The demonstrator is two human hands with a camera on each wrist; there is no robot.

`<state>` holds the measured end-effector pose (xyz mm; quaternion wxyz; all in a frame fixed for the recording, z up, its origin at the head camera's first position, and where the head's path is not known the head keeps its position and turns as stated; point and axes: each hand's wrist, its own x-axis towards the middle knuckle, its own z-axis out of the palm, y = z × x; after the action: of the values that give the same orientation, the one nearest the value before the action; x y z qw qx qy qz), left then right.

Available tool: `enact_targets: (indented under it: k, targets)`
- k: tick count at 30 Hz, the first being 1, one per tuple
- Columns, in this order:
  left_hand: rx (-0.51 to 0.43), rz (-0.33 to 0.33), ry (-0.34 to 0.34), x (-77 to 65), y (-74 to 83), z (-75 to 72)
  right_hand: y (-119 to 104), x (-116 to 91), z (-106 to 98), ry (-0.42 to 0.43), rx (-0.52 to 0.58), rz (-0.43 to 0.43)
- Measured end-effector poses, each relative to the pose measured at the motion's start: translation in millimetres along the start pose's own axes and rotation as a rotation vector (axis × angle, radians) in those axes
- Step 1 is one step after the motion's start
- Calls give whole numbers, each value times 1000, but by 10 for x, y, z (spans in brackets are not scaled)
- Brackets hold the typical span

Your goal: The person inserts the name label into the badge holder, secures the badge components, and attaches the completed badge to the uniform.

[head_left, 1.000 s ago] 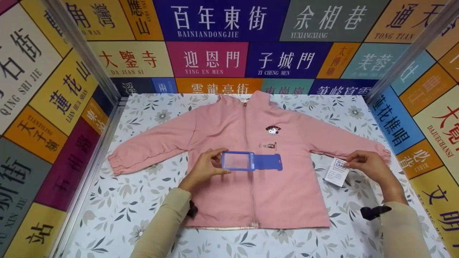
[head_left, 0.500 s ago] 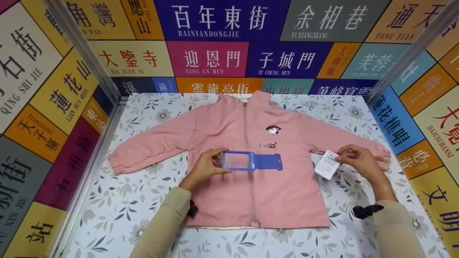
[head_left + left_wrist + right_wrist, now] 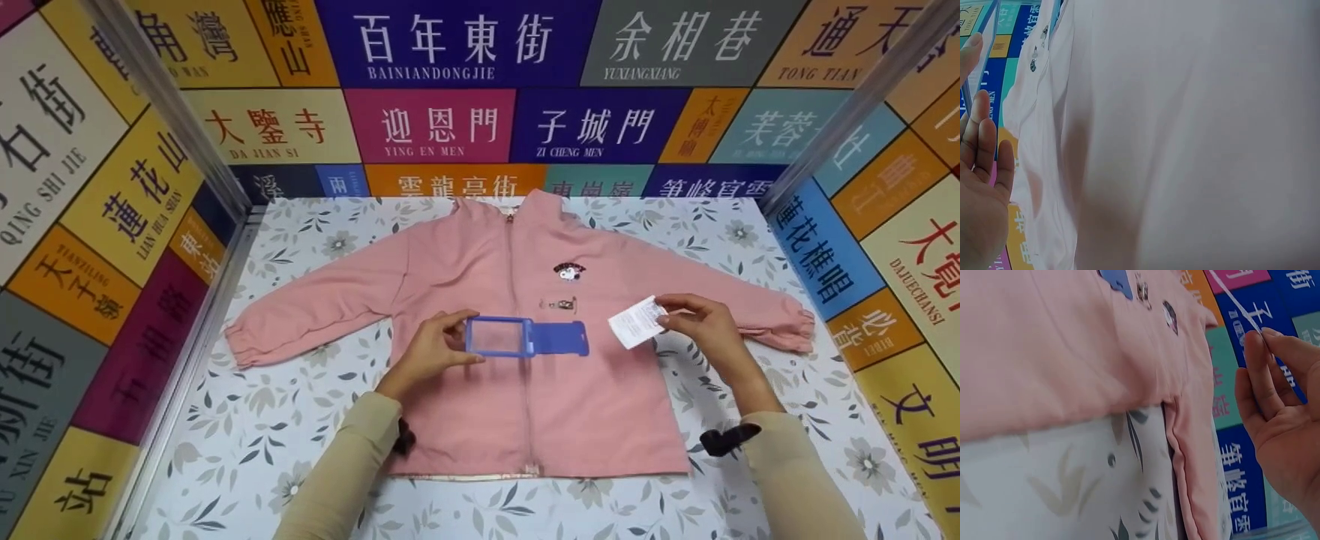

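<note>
My left hand pinches the left end of a blue card holder, which has a clear window and an opened flap pointing right. It is held over the middle of a pink zip jacket. My right hand pinches a white printed card by its right corner, to the right of the holder and apart from it. In the right wrist view the card appears edge-on between thumb and finger. The left wrist view catches only part of the holder in the fingers.
The jacket lies spread with both sleeves out on a table covered in leaf-patterned cloth. A cartoon badge and a small metal clip-like piece are on its chest. Colourful sign-printed walls enclose the back and sides.
My right hand has moved left with the card, from beside the jacket to over its right side, and the card has tilted. The left hand and the holder have stayed nearly still.
</note>
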<state>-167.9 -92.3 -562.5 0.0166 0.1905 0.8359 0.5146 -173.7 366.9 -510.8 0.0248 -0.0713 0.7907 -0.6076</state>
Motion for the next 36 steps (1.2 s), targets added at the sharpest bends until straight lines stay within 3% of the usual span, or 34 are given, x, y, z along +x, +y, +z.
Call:
enact_targets:
  k: [8,14,25,36]
  targets:
    - [29,-2,7,7,0,23,-75,84,434,93,156,14]
    - [15,12,18,22,14,44,-101,108,754,156,155,54]
    - [7,41,50,69,1,93,-329,43,1175,125,199,94]
    - [21,23,44,49,10,101,-377,31,1337,108,181,108]
